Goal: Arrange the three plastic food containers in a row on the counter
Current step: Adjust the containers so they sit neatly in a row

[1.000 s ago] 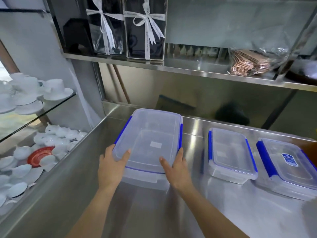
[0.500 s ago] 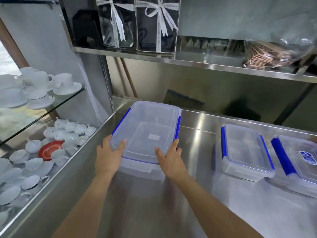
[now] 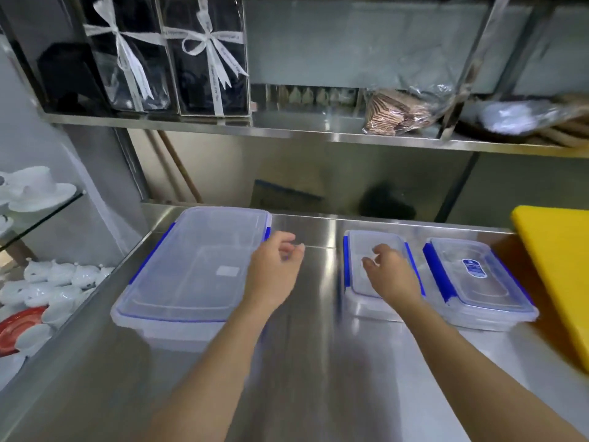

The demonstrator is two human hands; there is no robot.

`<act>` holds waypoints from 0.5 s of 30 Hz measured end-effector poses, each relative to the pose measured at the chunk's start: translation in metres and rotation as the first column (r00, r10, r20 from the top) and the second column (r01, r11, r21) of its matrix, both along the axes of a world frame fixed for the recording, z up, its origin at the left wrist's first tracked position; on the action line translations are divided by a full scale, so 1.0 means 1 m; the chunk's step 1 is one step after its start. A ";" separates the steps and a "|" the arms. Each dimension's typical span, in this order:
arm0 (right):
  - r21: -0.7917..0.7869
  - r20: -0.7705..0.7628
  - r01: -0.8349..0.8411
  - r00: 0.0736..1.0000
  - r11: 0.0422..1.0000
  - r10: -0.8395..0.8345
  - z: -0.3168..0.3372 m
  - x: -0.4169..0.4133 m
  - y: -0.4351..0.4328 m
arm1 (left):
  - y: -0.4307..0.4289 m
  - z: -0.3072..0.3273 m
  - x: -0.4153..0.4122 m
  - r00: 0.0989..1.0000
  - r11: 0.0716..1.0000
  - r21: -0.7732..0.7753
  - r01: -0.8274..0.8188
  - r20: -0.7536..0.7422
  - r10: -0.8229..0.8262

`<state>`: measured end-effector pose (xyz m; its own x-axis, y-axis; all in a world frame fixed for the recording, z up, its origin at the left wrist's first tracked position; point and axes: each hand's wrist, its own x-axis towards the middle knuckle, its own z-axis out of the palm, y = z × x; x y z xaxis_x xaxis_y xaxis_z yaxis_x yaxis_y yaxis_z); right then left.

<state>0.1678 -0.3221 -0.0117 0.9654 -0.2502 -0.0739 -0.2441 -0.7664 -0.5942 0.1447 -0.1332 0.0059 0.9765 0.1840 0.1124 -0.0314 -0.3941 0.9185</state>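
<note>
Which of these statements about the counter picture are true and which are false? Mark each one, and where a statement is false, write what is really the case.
1. Three lidded plastic containers sit on the steel counter. True: the large container, the middle container and the right container.
2. The left hand grips the large container. False: it hangs open beside that container's right edge, holding nothing.
3. The right hand is over the middle container. True.
4. The largest container is at the right end of the row. False: it is at the left end.
5. A yellow board lies to the right of the containers. True.
6. The right container's lid is off. False: its lid is on and bears a blue label.
</note>
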 end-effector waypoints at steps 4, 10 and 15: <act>-0.050 -0.017 0.074 0.997 0.996 -0.075 -0.029 -0.016 -0.005 | -0.015 -0.023 0.004 0.934 0.960 -0.270 0.068 -0.320 -0.157; 0.210 -0.091 0.114 0.991 0.971 -0.096 -0.053 -0.026 0.002 | -0.031 -0.053 -0.013 0.877 0.921 -0.382 0.073 -0.415 -0.242; 0.000 -0.048 0.153 0.987 0.988 -0.152 -0.058 -0.033 0.016 | -0.052 -0.063 -0.020 0.914 0.895 -0.441 0.065 -0.334 -0.231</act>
<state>0.1350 -0.3066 -0.0701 0.9114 -0.3938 -0.1198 -0.3858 -0.7158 -0.5821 0.1242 -0.1854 -0.0573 0.9493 -0.0180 -0.3137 0.3138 0.0044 0.9495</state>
